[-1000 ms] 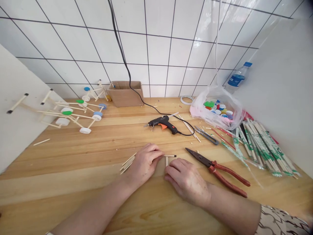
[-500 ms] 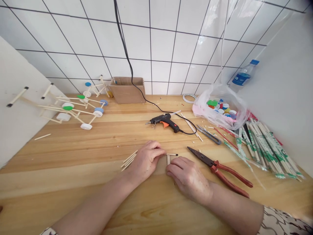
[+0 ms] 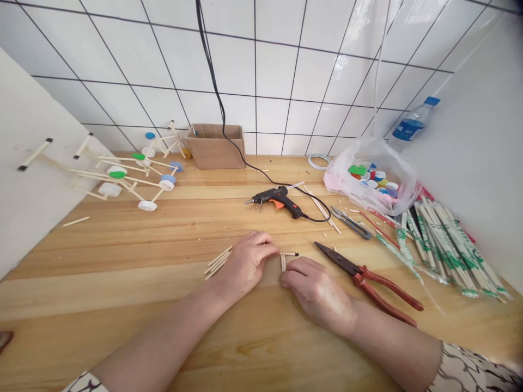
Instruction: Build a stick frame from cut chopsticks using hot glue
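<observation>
My left hand [image 3: 252,258] is closed with its fingertips on the left end of a short wooden stick [image 3: 290,254], whose right tip is black. Two short wooden sticks [image 3: 283,263] lie side by side, meeting that stick roughly at a right angle. The fingers of my right hand [image 3: 314,286] are closed around the near end of this pair and hide it. Several loose wooden sticks [image 3: 218,262] lie just left of my left hand. Red-handled long-nose pliers [image 3: 359,272] rest to the right of my right hand.
Beyond my hands lies a black glue gun [image 3: 278,200], its cord running up the wall. Wheeled stick frames [image 3: 134,177] and a cardboard box [image 3: 216,149] stand at the back left. To the right are snips [image 3: 351,222], a bag of bottle caps [image 3: 371,179] and wrapped chopsticks [image 3: 449,245].
The view has shifted slightly, so everything sits a little differently in the picture. Both hands keep their hold on the sticks, with no other visible change.
</observation>
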Available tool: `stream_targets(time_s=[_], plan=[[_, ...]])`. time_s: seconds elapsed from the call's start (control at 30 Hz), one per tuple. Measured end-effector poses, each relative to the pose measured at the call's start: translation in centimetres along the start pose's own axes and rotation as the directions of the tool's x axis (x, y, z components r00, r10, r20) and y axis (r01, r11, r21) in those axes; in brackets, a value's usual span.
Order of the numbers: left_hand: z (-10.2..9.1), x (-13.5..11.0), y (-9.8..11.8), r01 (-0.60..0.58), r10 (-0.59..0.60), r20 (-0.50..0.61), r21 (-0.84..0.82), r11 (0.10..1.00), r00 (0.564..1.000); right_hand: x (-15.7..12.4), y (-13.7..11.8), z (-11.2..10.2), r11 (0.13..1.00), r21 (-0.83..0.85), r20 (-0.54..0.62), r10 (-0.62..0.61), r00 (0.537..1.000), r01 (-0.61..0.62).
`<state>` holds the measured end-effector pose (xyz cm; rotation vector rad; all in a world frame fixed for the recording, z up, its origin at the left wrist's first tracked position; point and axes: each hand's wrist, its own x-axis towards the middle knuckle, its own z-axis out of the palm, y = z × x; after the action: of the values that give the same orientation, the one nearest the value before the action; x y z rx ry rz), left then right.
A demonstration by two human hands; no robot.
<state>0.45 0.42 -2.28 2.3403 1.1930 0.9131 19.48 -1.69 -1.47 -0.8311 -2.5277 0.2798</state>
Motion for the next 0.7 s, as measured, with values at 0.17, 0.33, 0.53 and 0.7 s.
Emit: stream_targets(time_s=[0.17,0.33,0.53,0.7], plan=[[0.02,0.01,-0.05,-0.004,0.004,0.018,-0.002,1.000,1.000,0.04,0.15,0.00,1.000,0.012,0.000,-0.014,1.000,0.014],[-0.15,0.11,0.13,-0.011,0.011,0.034,0.005,1.000,0.999,0.18,0.25,-0.06,1.000,0.021,0.001,-0.020,1.000,0.020],[-0.29,0.26,0.29,-0.026,0.026,0.044,-0.005,1.000,0.999,0.35,0.39,-0.30,0.999,0.010,0.015,-0.046,0.999,0.046],[0.08,0.16,0.00,-0.009,0.010,0.008,-0.019,1.000,1.000,0.43,0.43,-0.40,0.999,0.007,0.027,-0.033,0.999,0.033]])
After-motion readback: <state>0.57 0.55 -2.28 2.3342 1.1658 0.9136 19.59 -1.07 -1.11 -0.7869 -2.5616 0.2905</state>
